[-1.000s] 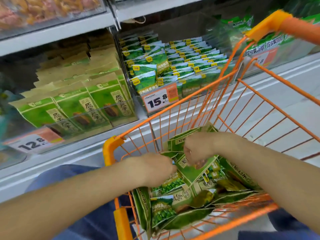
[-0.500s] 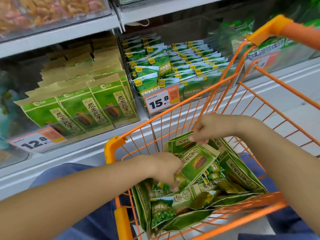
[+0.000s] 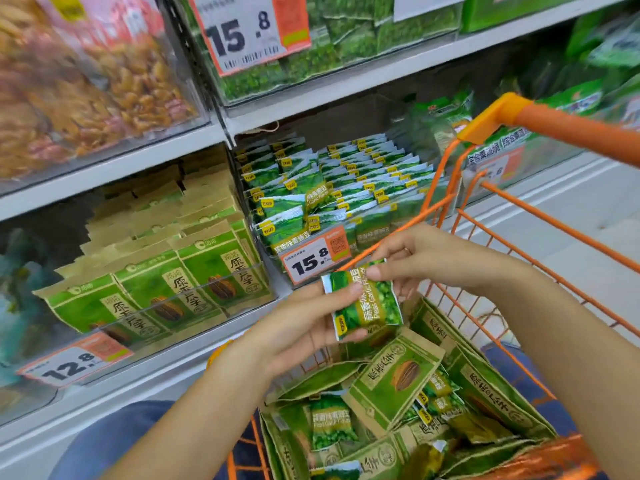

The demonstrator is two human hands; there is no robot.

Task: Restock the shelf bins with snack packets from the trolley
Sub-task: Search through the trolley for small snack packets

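Note:
A small green garlic-pea packet is held above the orange trolley. My left hand grips its lower left side from beneath, thumb on its face. My right hand pinches its top right corner. More pea packets and larger green sunflower-seed packets lie heaped in the trolley below. On the shelf behind, the pea bin with the 15.8 tag holds rows of matching packets. Left of it, the seed bin with the 12.8 tag is stocked.
An upper shelf carries a clear bin of orange-brown snacks and a bin of green peas with a big 15.8 tag. The trolley handle crosses at the right. My blue trouser knees show below.
Both hands rose out of the trolley heap. They now hold one pea packet between them above the trolley. The view tilted upward toward the shelves.

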